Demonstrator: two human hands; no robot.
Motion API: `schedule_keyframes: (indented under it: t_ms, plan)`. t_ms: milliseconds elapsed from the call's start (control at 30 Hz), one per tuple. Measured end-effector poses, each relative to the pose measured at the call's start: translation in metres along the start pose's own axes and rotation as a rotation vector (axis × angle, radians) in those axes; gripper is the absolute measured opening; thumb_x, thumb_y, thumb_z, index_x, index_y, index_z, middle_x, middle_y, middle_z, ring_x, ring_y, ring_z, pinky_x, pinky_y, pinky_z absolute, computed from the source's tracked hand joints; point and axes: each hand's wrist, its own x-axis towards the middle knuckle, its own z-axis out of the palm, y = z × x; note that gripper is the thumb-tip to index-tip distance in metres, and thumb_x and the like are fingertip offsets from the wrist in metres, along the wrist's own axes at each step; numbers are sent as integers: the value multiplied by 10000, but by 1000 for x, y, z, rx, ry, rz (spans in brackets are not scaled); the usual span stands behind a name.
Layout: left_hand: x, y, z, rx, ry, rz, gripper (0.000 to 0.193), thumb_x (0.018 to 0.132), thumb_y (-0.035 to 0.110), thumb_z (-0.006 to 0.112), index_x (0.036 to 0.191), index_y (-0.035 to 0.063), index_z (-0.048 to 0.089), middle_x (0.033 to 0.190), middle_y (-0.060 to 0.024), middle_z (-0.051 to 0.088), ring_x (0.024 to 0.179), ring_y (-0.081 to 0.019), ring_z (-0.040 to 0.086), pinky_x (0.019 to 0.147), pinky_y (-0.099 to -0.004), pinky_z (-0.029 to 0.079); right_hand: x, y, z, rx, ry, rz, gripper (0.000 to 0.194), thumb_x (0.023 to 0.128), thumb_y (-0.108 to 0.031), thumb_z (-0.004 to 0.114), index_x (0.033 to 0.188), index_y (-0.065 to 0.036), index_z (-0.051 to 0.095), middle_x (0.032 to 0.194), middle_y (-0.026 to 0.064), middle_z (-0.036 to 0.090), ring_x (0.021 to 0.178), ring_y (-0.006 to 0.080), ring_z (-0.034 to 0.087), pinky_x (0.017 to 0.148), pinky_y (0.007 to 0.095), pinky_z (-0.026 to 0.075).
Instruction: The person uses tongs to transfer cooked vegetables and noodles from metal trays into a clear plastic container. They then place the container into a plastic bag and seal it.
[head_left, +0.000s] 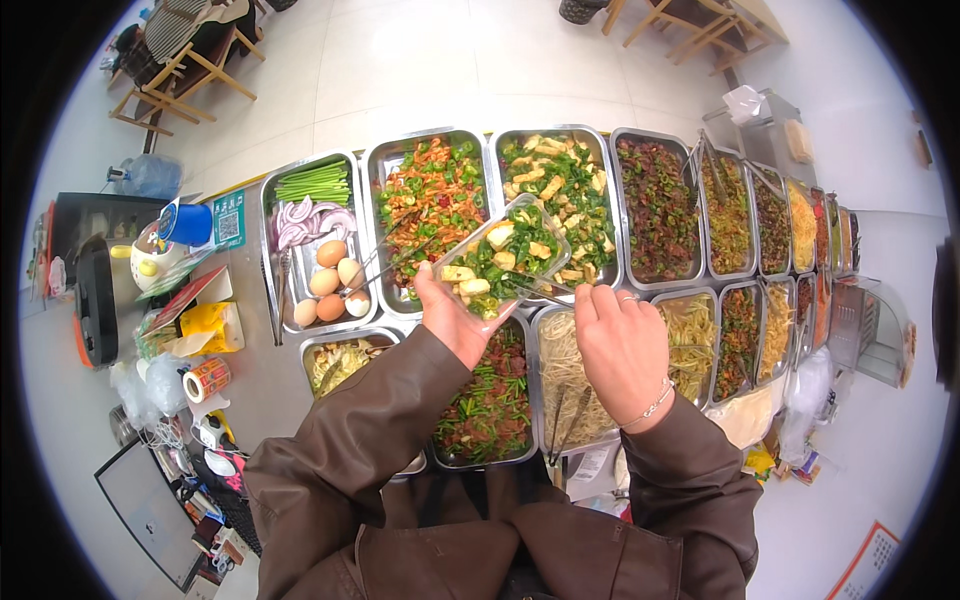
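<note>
My left hand (459, 319) holds a clear plastic food container (562, 251) from below, tilted above the metal trays. Leafy greens and pale yellow tofu-like pieces (504, 259) lie in it. Metal tongs (551, 286) are gripped in my right hand (622, 345), their tips at the container's near side. Behind the container, a steel tray (606, 142) bears the same kind of greens and pieces. Left of that stands a tray of shredded orange food with green peppers (431, 176). Below my hands are a tray of bean sprouts (566, 352) and one of meat with green stems (487, 412).
More food trays (660, 277) run off to the right, several with tongs. At the left, a tray (264, 225) holds eggs, sliced onion and green stems. A label roll (196, 386), plastic bags (161, 382) and a blue cup (187, 223) stand farther left. A person sits at the upper left.
</note>
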Motion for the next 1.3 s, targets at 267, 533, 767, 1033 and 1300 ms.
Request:
schedule_keyframes:
  t_ms: [267, 533, 767, 1033, 1300]
  plan:
    - [13, 1, -8, -88, -2, -38, 768, 988, 671, 230, 1534, 135, 297, 1523, -88, 413, 1379, -299, 447, 1086, -546, 409, -17, 15, -16, 25, 91, -43, 290, 809, -75, 611, 1087, 3, 633, 844, 53, 572, 766, 184, 605, 634, 307, 468]
    - [14, 10, -15, -94, 71, -64, 754, 967, 685, 238, 1529, 190, 326, 1513, -52, 431, 1371, -288, 449, 1073, -516, 418, -2, 50, -2, -36, 145, 230, 251, 832, -35, 593, 1083, -16, 592, 851, 72, 573, 765, 216, 609, 638, 331, 493]
    - [4, 4, -12, -46, -7, -105, 748, 964, 683, 217, 1525, 201, 335, 1515, -54, 433, 1371, -286, 452, 1071, -516, 421, -3, 9, 21, 199, 212, 84, 334, 805, -50, 604, 1136, -5, 599, 865, 61, 590, 785, 211, 622, 642, 327, 493]
    - [1, 4, -12, -27, -33, -93, 735, 981, 660, 206, 1529, 185, 324, 1519, -67, 425, 1379, -293, 446, 1073, -522, 421, -21, 6, 17, 244, 178, 112, 381, 801, -37, 598, 1177, 26, 582, 916, 84, 597, 818, 224, 614, 672, 330, 491]
    - [-7, -1, -8, 48, -31, -54, 761, 978, 682, 241, 1543, 174, 279, 1544, -75, 380, 1392, -291, 424, 1069, -547, 417, -20, 0, 23, 152, 153, 120, 342, 803, -56, 608, 1136, 20, 609, 873, 70, 593, 792, 209, 612, 637, 323, 488]
